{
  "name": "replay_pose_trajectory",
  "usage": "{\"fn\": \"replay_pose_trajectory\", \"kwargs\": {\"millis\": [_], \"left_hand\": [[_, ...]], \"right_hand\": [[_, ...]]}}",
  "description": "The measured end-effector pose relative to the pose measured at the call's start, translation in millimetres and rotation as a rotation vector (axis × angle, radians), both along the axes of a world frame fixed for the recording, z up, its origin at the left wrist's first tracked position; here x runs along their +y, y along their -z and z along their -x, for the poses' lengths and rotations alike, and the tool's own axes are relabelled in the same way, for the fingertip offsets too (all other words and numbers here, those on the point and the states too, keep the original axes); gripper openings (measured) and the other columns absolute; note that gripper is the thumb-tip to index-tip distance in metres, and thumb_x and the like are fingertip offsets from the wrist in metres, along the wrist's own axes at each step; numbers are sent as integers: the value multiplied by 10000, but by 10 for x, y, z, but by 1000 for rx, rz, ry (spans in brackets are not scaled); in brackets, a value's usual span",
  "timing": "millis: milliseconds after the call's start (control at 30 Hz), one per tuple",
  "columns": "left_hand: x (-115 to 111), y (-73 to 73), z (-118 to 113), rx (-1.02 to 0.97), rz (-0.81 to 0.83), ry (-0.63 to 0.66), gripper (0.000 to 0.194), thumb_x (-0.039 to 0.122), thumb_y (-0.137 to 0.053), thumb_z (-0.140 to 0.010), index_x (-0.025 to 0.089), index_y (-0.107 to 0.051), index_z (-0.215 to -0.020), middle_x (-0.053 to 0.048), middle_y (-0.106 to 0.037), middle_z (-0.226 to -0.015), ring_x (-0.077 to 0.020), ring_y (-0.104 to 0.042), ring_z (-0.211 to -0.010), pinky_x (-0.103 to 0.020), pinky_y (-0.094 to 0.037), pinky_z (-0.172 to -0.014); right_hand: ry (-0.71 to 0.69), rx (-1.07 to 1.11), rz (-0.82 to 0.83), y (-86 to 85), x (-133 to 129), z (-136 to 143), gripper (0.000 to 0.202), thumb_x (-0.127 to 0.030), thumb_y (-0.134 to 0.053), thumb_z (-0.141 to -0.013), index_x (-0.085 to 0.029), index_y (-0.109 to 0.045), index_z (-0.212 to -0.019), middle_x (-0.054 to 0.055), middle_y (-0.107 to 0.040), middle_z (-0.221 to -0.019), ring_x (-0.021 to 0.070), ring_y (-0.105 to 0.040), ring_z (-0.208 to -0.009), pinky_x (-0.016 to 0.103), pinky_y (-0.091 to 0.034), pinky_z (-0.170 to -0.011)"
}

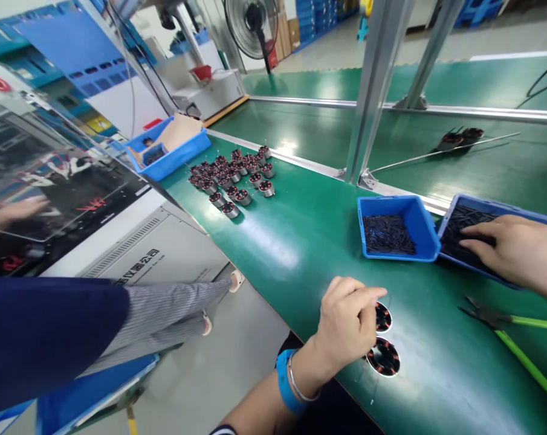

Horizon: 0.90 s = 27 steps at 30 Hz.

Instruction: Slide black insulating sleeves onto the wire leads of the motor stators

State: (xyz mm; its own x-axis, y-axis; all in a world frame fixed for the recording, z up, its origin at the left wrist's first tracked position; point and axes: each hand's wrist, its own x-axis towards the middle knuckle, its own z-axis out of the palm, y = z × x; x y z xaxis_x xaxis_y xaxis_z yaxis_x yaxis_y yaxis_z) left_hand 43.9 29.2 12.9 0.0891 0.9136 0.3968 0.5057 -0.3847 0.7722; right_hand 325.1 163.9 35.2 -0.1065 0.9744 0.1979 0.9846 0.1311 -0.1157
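Observation:
My left hand (348, 317) is curled beside two motor stators with copper windings near the table's front edge. It partly covers the farther stator (382, 317); the nearer stator (384, 357) stands next to it, with thin wires sticking out. The fingers are closed, but what they pinch is hidden. My right hand (522, 248) reaches into the right blue bin (522, 208), its fingertips among short thin black tubes (463, 220). Thumb and index finger are slightly apart there. To the left, another blue bin (422, 232) holds similar black tubes (388, 234).
Green-handled cutters (497, 317) lie right of the stators. Several more stators (230, 175) stand grouped farther along the green table (300, 229). A blue tray (178, 151) sits behind them. A metal post (375, 90) rises beyond the bins. Another person (155, 320) is at left, beside a machine (150, 241).

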Motion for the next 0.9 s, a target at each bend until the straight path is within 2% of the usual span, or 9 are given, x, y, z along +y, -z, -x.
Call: {"fn": "replay_pose_trajectory", "kwargs": {"millis": [133, 233, 300, 467, 567, 633, 700, 800, 900], "left_hand": [[-29, 12, -12, -180, 228, -52, 269, 196, -623, -874, 151, -666, -1136, -72, -728, -911, -198, -670, -825, -349, -570, -780], [-38, 24, -22, -251, 390, -73, 228, 224, -775, -775, 172, -719, -990, -63, -757, -934, -199, -708, -825, -336, -591, -785], [-43, 23, -35, -224, 370, -58, 61, 197, -741, -812, 196, -762, -869, -52, -780, -914, -201, -730, -853, -337, -588, -833], [-78, 25, -56, -122, 225, -8, 258, 177, -568, -931, 192, -772, -1089, -76, -794, -1017, -201, -745, -933, -328, -590, -856], [-79, 34, -39, -128, 224, -4, 301, 155, -527, -943, 188, -752, -1141, -77, -784, -1047, -191, -733, -966, -325, -578, -890], [-44, 33, -21, -181, 290, 4, 283, 155, -573, -912, 197, -749, -1130, -66, -778, -1049, -187, -728, -958, -323, -577, -890], [13, 23, -8, -203, 386, 42, 270, 162, -658, -847, 211, -753, -1095, -51, -774, -1044, -195, -723, -945, -330, -579, -878], [94, -3, -6, -169, 477, 123, 172, 173, -710, -809, 237, -776, -955, -26, -785, -973, -210, -717, -932, -351, -566, -887], [126, -9, -23, -185, 479, 138, 117, 179, -681, -847, 241, -774, -882, -13, -792, -914, -203, -716, -906, -352, -552, -885]], "right_hand": [[-10, -100, 89, -50, -9, 32, 128, -279, -715, -762, -194, -794, -815, 165, -759, -908, 239, -677, -752, 358, -461, -644], [-75, -82, 57, -34, 15, 1, 128, -286, -717, -769, -183, -786, -801, 179, -746, -888, 249, -678, -787, 370, -479, -691], [-78, -62, 58, -17, 24, -9, 143, -304, -716, -780, -189, -794, -814, 174, -746, -895, 241, -674, -782, 366, -468, -667], [133, -56, 84, -80, 10, 33, 187, -275, -773, -739, -197, -817, -902, 156, -761, -1001, 251, -677, -820, 349, -415, -591], [149, 1, -13, -221, -88, 68, 217, -236, -687, -808, -153, -812, -965, 161, -762, -1022, 240, -683, -911, 342, -426, -656], [147, 129, -108, -349, -231, 135, 230, -247, -649, -839, -155, -805, -980, 128, -768, -940, 203, -677, -849, 335, -434, -686], [145, 373, -127, -464, -428, 272, 208, -317, -679, -831, -183, -798, -937, 66, -745, -779, 151, -628, -669, 310, -431, -624], [-51, 755, 113, -509, -739, 558, 236, -436, -703, -827, -208, -759, -846, 20, -698, -673, 119, -553, -515, 275, -426, -504], [-266, 851, 325, -372, -930, 781, 191, -388, -664, -871, -212, -736, -851, 29, -722, -755, 144, -621, -607, 273, -492, -557]]}}
